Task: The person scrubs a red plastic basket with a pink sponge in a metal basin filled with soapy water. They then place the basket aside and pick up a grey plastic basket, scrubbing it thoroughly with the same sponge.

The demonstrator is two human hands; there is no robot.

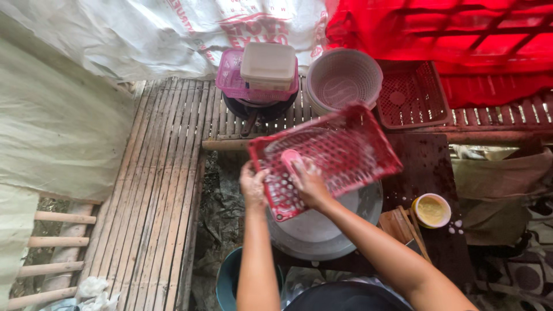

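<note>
Left hand (253, 185) is gripping the near-left edge of a red basket (345, 147), fingers curled over the rim, holding it tilted w/ the far end raised. Right hand (310, 183) is pressing a pink sponge (291, 158) against the basket's inner mesh, fingers closed around it; suds are showing on the hand & mesh near it. The basket is hanging over a round metal basin (322, 230), which is sitting just below both forearms.

Behind, on the bamboo slats (155, 190), a pink basket (230, 80) is resting on a dark pan (253, 110) w/ a cream lidded box (268, 64) sitting in it. Right of that a white round colander (344, 78) is standing, then another red basket (412, 95) lying flat. A red crate (461, 34) is filling the top right corner.

A small yellow tub (431, 210) is sitting on the dark board to the right of the basin, w/ wood pieces (400, 224) just beside it. A teal bucket (227, 279) & a dark bowl (345, 296) are sitting at the bottom edge, near the elbows. White sacking (144, 34) is hanging along the back & left.
</note>
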